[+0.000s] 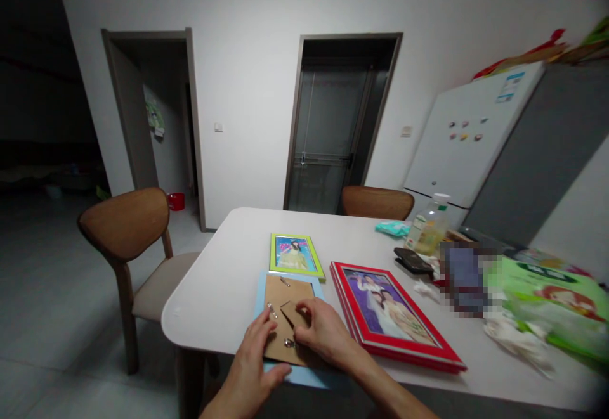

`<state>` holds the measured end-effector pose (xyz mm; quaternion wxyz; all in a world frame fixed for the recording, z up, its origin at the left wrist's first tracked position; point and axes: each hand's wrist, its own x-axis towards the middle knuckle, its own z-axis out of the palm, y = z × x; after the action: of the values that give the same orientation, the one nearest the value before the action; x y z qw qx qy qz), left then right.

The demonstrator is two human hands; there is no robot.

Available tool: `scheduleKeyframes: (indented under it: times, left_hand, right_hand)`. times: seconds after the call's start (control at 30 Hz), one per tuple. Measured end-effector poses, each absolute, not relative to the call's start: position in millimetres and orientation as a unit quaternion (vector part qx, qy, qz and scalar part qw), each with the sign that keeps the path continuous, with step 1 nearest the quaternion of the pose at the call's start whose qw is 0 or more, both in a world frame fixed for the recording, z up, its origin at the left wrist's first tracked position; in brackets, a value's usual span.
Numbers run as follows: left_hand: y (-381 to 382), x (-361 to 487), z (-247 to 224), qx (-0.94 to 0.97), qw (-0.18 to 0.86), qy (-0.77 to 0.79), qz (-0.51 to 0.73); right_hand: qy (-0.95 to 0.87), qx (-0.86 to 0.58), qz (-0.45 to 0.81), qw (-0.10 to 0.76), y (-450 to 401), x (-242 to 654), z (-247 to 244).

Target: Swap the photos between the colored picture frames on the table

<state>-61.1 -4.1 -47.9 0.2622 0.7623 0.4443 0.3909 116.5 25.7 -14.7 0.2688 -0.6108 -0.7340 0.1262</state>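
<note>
I have the brown backing board (297,291) on the lt-blue picture frame (260,298), near edge of white dining table (214,279), approx. 6 o'clock in view. Rel. to board: L hand (254,355), 8 o'clock, fingers spread apart; R hand (328,330), 3 o'clock, fingers curled over board, cannot tell if clamped. Yellow-green framed photo (294,255): 12 o'clock. Red framed-photo stack (392,314): 3 o'clock.

You have a brown backing board (299,289) against a light-blue frame (259,293); at its twelve o'clock, you see a lime-green frame (297,274); at its three, a red frame (351,305) around a purple-backed picture (394,305).
</note>
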Motion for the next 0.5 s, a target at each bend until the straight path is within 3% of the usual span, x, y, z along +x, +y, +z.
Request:
scheduleKeyframes:
  times: [0.3,0.5]
  left_hand:
    - [23.3,-66.9,-22.3,0.516,0.517,0.411,0.545]
    - [30.0,-85.7,-21.1,0.405,0.588,0.423,0.558]
  right_hand:
    - [-0.745,-0.566,0.129,0.327,13.9,99.2,17.3]
    - [-0.710,-0.559,0.227,0.363,15.8,110.4,9.5]
